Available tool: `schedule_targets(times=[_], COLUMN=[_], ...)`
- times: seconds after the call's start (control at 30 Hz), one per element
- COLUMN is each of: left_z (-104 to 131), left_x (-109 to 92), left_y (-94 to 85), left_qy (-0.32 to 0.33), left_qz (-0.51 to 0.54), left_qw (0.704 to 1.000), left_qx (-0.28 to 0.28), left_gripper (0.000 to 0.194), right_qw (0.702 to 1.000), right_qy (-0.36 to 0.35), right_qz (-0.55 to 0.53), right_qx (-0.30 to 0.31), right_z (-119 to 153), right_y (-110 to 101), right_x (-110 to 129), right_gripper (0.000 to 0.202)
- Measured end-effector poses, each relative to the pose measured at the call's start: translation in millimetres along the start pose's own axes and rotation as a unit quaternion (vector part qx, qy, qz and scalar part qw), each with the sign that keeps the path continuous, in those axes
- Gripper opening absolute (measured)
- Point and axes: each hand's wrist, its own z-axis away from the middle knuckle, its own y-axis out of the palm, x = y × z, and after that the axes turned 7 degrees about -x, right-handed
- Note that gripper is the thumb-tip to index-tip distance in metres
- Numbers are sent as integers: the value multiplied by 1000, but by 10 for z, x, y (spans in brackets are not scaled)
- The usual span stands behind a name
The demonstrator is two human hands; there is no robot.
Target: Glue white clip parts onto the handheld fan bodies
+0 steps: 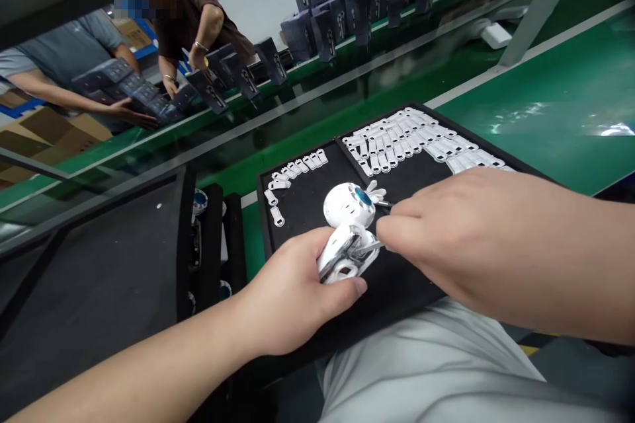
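My left hand [297, 284] is wrapped around a white plastic device [350, 206] with a rounded head and a blue disc on its face. Its lower part, between my thumb and fingers, shows an opening with a pale lining. My right hand [446, 231] is closed in a pinch right beside the device. Slim metallic bits show at its fingertips, but their kind is mostly hidden. Beneath both hands lies a black tray [317, 201] with a divider. Small white tab-like parts [389, 139] fill much of its far right section, and a curved row of similar parts [297, 168] lies in the left section.
To the left stand stacked black trays [114, 244], with blue-centred round parts [200, 201] showing at their side. Behind runs a green conveyor [397, 66] lined with dark printed boxes [325, 26]. Two people handle boxes at far left. A grey post [540, 6] rises at right.
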Motion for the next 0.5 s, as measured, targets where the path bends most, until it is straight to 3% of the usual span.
schedule_targets(times=[0.3, 0.5], left_z=[-5, -48], left_x=[41, 22], left_y=[27, -5], left_qy=[4, 4], left_qz=[-35, -39], left_qw=[999, 999], left_qx=[26, 1], left_gripper=[15, 17], right_qw=[998, 998], right_qy=[-15, 7], right_qz=[-20, 3], right_qx=[50, 63], right_z=[-68, -184], right_y=[82, 119], right_x=[-43, -102], right_gripper=[22, 14])
